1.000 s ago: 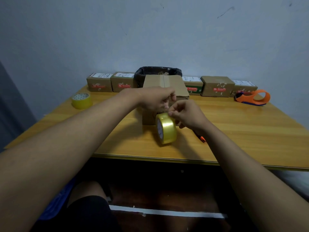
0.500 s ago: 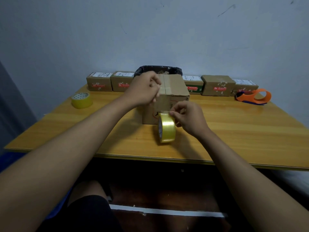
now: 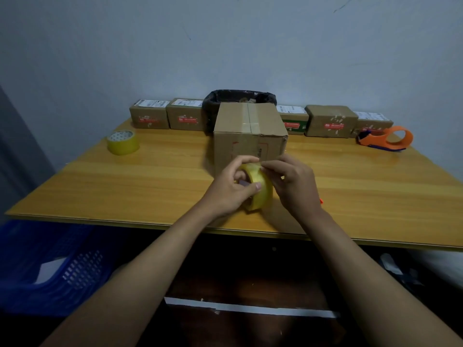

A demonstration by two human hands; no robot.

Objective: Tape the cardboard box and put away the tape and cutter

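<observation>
A cardboard box (image 3: 248, 131) stands mid-table, with a clear tape strip along its top seam and down its front. Just in front of it a yellow tape roll (image 3: 260, 190) stands on edge. My left hand (image 3: 230, 189) grips the roll from the left, thumb on its rim. My right hand (image 3: 293, 184) pinches the tape's loose end at the top of the roll. A small orange tip of the cutter (image 3: 321, 201) shows on the table behind my right wrist; the remainder is hidden.
A second yellow tape roll (image 3: 123, 142) lies at the table's left. An orange tape dispenser (image 3: 385, 139) sits far right. Several small boxes (image 3: 330, 120) and a black-lined bin (image 3: 238, 97) line the wall. A blue crate (image 3: 50, 269) sits below left of the wooden table (image 3: 125, 191).
My left hand came down off the box top and took hold of the tape roll. My right hand stayed at the roll, pinching the tape end.
</observation>
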